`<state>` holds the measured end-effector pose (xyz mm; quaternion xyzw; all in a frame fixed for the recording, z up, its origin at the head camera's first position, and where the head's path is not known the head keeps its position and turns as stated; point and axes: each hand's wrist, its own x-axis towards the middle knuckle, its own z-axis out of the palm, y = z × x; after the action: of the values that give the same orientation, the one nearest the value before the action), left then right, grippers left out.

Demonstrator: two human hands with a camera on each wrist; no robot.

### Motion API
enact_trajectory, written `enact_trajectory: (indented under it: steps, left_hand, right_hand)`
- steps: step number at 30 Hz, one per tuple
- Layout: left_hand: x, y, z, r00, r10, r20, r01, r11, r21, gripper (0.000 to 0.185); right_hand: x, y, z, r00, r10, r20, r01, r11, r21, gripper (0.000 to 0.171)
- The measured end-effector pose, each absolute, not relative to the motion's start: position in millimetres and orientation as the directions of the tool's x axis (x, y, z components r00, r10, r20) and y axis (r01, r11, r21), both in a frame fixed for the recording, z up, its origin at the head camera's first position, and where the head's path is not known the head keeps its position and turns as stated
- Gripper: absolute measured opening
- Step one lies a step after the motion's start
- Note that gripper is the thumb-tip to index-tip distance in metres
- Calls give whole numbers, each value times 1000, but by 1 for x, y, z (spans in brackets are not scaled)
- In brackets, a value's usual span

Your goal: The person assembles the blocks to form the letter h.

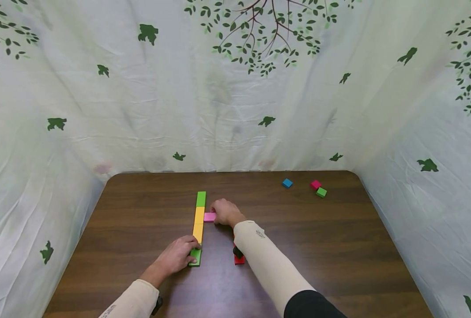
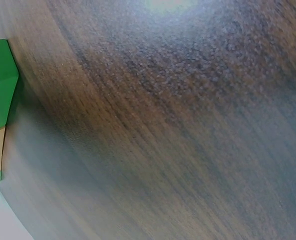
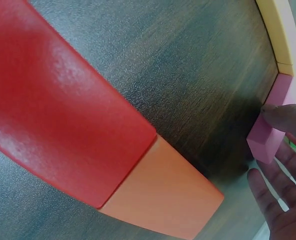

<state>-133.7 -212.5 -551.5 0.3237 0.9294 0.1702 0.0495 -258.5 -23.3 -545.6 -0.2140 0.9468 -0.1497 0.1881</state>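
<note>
A straight row of blocks runs away from me: a near green block (image 1: 195, 257), two yellow blocks (image 1: 198, 231), and a far green block (image 1: 201, 198). My left hand (image 1: 175, 255) holds the near green block, thumb and fingers at its sides. A pink block (image 1: 209, 217) lies crosswise against the row's right side, beside the yellow blocks. Its free end is pinched by my right hand (image 1: 226, 213), with the thumb (image 3: 285, 117) on it in the right wrist view. Under my right forearm lies a red block (image 1: 239, 260), mostly hidden in the head view.
In the right wrist view an orange block (image 3: 162, 190) joins the red block end to end. Toward the back right of the brown table (image 1: 318, 247) lie a blue block (image 1: 287, 183), a dark pink block (image 1: 315, 184) and a small green block (image 1: 321, 192). White leaf-patterned cloth (image 1: 235, 132) surrounds the table.
</note>
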Motion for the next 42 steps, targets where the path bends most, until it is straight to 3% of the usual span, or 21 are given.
enact_trajectory:
  steps: [15, 25, 32, 42]
  left_hand:
    - [-134, -212, -554, -781, 623, 45, 599, 727, 336, 26]
    - [-134, -212, -557, -777, 627, 51, 607, 724, 328, 26]
    - [-133, -212, -554, -775, 629, 65, 610, 717, 336, 26]
    - [-133, -212, -552, -776, 630, 41, 604, 721, 341, 26]
  right_hand:
    - [-257, -22, -545, -842, -463, -276, -359, 864, -354, 26]
    - [-260, -11, -544, -828, -492, -268, -375, 842, -388, 39]
    - [-278, 27, -535, -835, -483, -264, -340, 829, -443, 48]
    - [-303, 113, -523, -899, -333, -283, -198, 889, -414, 47]
